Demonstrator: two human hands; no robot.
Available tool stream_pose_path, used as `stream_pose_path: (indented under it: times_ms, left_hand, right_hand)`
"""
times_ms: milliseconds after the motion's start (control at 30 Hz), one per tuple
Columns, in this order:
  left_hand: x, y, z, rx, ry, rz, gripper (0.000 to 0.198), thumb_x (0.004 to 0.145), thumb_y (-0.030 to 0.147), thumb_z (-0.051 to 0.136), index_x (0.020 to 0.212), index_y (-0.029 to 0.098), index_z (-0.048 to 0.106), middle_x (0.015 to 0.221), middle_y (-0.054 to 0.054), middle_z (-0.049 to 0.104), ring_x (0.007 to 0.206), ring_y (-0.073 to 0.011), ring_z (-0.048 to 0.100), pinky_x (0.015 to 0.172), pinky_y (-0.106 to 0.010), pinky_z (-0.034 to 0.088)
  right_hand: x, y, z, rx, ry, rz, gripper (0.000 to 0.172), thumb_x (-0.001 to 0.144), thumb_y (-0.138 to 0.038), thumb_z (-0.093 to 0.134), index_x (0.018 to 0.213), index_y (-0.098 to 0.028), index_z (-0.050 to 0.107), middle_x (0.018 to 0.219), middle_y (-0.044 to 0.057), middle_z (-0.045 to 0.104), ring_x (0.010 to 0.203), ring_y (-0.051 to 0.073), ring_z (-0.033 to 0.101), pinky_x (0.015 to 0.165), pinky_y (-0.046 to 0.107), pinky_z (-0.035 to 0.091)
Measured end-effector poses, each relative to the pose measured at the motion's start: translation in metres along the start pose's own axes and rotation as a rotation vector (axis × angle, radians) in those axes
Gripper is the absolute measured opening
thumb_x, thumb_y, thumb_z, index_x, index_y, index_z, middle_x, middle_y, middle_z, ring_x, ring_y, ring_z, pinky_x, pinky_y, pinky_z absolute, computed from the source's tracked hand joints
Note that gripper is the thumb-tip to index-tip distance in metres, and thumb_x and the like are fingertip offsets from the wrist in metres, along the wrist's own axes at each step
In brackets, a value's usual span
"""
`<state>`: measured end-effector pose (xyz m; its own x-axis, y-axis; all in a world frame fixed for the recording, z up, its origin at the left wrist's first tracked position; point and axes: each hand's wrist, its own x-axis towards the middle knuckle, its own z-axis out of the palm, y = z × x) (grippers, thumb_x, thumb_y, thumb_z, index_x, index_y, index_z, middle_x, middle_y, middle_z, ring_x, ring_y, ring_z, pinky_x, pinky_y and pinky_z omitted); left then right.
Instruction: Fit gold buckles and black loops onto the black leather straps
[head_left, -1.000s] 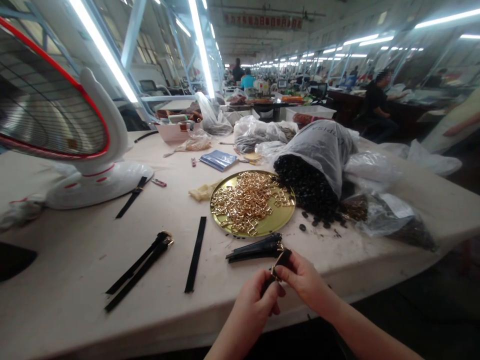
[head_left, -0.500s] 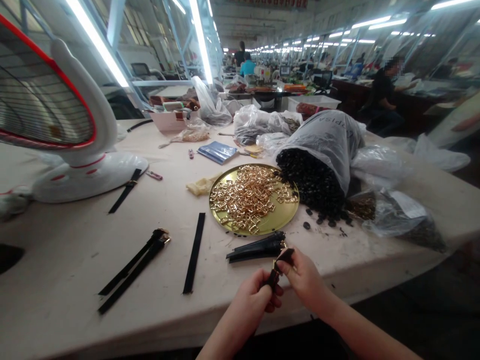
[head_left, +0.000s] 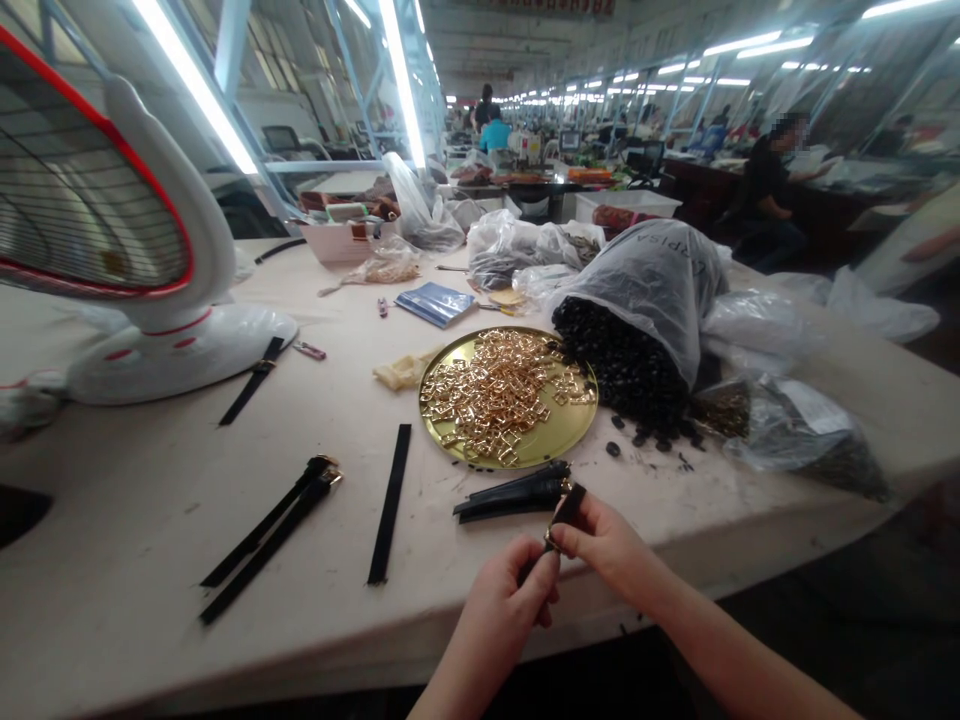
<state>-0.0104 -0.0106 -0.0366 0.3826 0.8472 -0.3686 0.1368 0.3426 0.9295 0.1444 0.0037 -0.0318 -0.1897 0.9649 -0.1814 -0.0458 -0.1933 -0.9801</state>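
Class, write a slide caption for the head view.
Two hands hold a black strap near a round tray of gold buckles.

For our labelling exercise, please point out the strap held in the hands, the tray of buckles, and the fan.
Held strap (head_left: 571, 506): head view, on its exposed upper end.
Tray (head_left: 558, 434): head view, on its bare lower-right part.
Fan (head_left: 97, 205): head view, on its grille.

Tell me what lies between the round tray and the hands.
A bundle of black straps, lying on the table, as the head view shows.
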Motion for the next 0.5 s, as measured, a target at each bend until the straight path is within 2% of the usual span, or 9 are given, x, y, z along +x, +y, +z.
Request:
stream_pose_path:
  times_ms: [267,400,500]
  left_hand:
    - [-0.004,-0.001,0.005,-0.003,0.028,0.01,0.028,0.079,0.042,0.047,0.072,0.016,0.05,0.063,0.003,0.053,0.05,-0.0088,0.053,0.044,-0.018,0.037]
    - [-0.007,0.001,0.009,0.015,0.055,0.007,0.025,0.078,0.041,0.047,0.073,0.016,0.05,0.057,0.005,0.05,0.043,-0.0068,0.048,0.038,-0.016,0.031]
    - [-0.009,0.0,0.012,0.031,0.089,0.04,0.026,0.078,0.041,0.046,0.069,0.017,0.048,0.051,0.006,0.046,0.038,-0.0053,0.041,0.037,-0.016,0.03]
  right_hand:
    - [-0.01,-0.002,0.002,-0.222,0.011,-0.135,0.015,0.077,-0.032,0.057,0.077,-0.017,0.058,0.067,-0.001,0.056,0.065,0.013,0.051,0.061,0.024,0.041]
    - [-0.018,-0.003,0.002,-0.117,0.019,-0.078,0.029,0.084,-0.04,0.046,0.077,-0.015,0.059,0.066,0.001,0.056,0.063,0.013,0.052,0.061,0.025,0.041]
    - [-0.022,-0.003,0.004,0.041,0.051,0.007,0.031,0.082,-0.044,0.047,0.078,-0.015,0.057,0.064,0.0,0.056,0.06,0.012,0.052,0.059,0.025,0.042]
